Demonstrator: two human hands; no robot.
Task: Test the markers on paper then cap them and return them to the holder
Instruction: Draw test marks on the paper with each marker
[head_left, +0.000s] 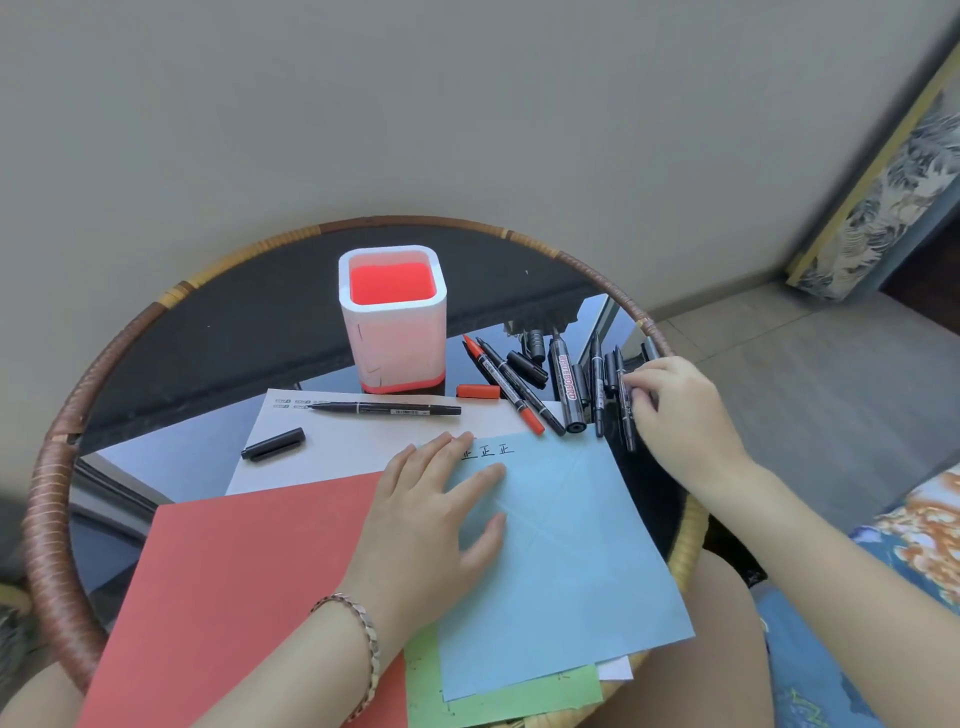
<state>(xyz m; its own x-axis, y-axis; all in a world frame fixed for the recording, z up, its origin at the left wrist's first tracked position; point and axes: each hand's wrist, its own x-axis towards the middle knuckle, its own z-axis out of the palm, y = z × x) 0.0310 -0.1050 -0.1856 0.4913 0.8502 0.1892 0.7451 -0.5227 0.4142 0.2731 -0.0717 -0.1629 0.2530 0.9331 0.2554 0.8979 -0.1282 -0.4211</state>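
Table rim (602, 283) just beside loose markers (566, 384)

Plain grey-beige wall (363, 104), 9 to 1 o'clock. Round rattan-rimmed table (52, 499), woven brown-and-tan binding, glossy black glass top (234, 332), centre, near wall. Grey tiled floor (810, 374), 3 o'clock; skirting board (722, 293) at wall foot. Floral-patterned blue-grey upholstered panel (883, 182), yellow edging, 2 o'clock.

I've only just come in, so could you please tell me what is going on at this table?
A person is testing markers. Their left hand presses flat on the blue paper, which bears written marks, while the right hand pinches a black marker in the loose pile. An uncapped pen lies on the white sheet, and the holder looks empty.
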